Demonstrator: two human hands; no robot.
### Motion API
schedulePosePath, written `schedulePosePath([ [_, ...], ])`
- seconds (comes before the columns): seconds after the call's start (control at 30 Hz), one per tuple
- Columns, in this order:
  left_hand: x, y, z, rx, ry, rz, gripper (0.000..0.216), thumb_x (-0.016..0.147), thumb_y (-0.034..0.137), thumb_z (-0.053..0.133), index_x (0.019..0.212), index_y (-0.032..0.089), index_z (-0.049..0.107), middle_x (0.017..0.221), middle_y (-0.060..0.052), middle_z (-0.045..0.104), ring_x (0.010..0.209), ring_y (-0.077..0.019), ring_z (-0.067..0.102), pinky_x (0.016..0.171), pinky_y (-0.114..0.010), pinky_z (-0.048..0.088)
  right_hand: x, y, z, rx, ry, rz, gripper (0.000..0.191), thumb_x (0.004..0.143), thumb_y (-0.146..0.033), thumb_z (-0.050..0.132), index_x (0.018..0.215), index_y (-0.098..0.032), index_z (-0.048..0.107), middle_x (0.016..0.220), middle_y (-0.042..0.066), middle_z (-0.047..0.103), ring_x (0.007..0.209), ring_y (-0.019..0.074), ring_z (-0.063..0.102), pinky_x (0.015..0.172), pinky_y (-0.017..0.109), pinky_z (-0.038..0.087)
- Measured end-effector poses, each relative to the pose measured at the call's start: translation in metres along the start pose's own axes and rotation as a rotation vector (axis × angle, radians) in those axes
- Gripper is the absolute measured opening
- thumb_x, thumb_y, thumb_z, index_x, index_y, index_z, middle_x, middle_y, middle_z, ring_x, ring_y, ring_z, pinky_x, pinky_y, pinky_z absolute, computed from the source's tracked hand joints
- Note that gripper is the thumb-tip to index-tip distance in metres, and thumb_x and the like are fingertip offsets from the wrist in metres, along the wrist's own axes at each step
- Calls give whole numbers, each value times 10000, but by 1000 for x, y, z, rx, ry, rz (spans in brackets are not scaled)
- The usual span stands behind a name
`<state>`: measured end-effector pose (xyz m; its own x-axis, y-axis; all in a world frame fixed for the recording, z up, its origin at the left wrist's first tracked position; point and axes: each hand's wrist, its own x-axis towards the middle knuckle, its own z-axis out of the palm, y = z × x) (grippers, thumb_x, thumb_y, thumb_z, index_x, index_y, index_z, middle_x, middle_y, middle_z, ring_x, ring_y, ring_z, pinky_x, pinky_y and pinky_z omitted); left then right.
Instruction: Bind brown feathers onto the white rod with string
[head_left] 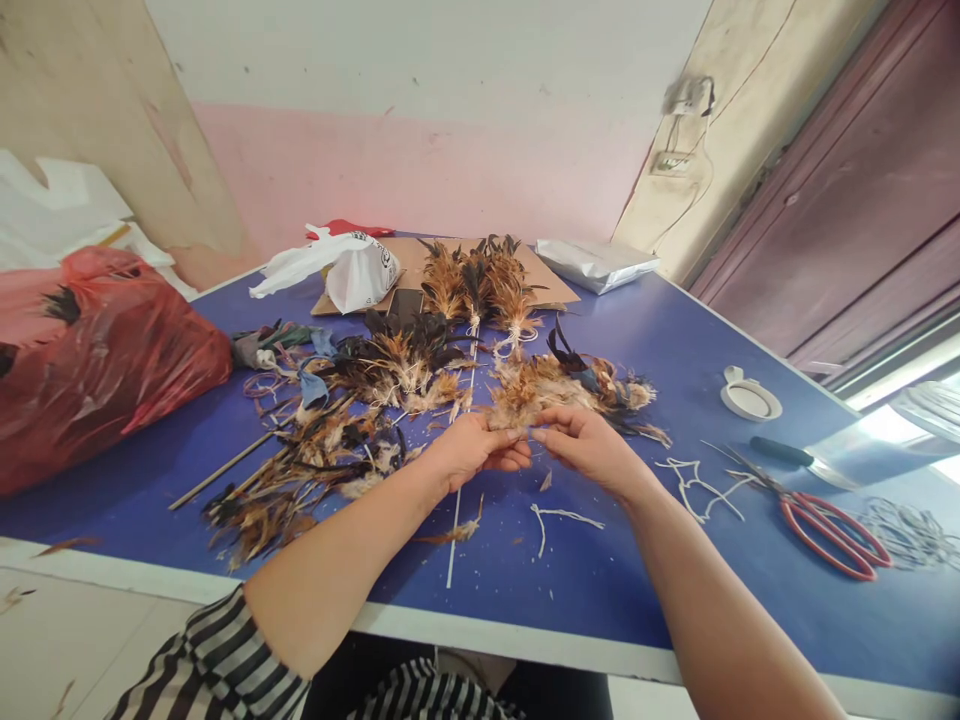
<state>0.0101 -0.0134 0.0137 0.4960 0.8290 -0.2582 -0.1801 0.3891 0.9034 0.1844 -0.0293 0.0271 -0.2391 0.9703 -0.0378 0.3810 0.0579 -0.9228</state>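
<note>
My left hand [474,452] and my right hand [585,442] meet over the blue table [615,590], fingertips pinched together on a small tuft of brown feathers [523,432]. Just beyond my fingers lies a loose heap of brown and black feathers [570,385]. A larger pile of feathers and thin sticks [330,440] spreads to the left of my left hand. Tied feather bundles [480,285] lie farther back on a sheet of cardboard [551,280].
Red-handled scissors [821,525] lie at the right, with white string scraps [701,485], a knife [799,460] and a white lid [750,400] near them. A red plastic bag [97,360] sits at the left edge, a white bag [352,268] at the back.
</note>
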Motion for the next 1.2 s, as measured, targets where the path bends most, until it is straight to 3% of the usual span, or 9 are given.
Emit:
schedulePosePath([
  [0.2, 3, -6, -1, 86, -3, 19, 263, 617, 302, 702, 735, 85, 613, 640, -67, 629, 551, -133, 611, 516, -211, 473, 4, 11, 11, 3, 139, -29, 225, 680, -382, 588, 688, -157, 590, 537, -30, 473, 478, 82, 376, 469, 228, 292],
  [0.37, 5, -13, -1, 220, -7, 114, 246, 670, 336, 641, 674, 95, 592, 588, -59, 616, 514, -131, 597, 513, -229, 476, 4, 10, 21, 37, 121, -100, 191, 687, -333, 581, 776, -165, 601, 678, 4, 589, 636, 137, 514, 617, 260, 400],
  [0.53, 7, -20, -2, 322, -14, 188, 176, 732, 265, 554, 644, 113, 565, 529, -20, 578, 481, -116, 577, 486, -216, 470, 4, 5, 33, 66, 182, -55, 249, 639, -297, 619, 843, -163, 570, 691, 9, 615, 634, 147, 545, 624, 272, 429],
  [0.63, 6, -19, 0, 319, -20, 172, 157, 740, 226, 533, 637, 110, 556, 538, -13, 580, 471, -104, 573, 478, -204, 464, 5, 5, 37, 91, 228, -56, 187, 648, -298, 601, 762, -157, 557, 583, -15, 564, 551, 127, 507, 571, 265, 415],
  [0.8, 3, -12, 6, 232, 8, 87, 185, 728, 247, 567, 638, 86, 575, 550, -34, 600, 491, -102, 583, 494, -197, 459, 7, 7, 38, 230, 298, -81, 180, 656, -306, 611, 719, -150, 550, 596, -22, 537, 528, 98, 453, 520, 236, 367],
  [1.2, 5, -14, 4, 272, 10, 119, 172, 749, 218, 554, 646, 84, 585, 527, -22, 592, 457, -90, 562, 497, -203, 463, 8, 15, 38, 377, 215, -45, 209, 681, -333, 610, 736, -148, 533, 533, -49, 446, 445, 57, 325, 421, 206, 255],
])
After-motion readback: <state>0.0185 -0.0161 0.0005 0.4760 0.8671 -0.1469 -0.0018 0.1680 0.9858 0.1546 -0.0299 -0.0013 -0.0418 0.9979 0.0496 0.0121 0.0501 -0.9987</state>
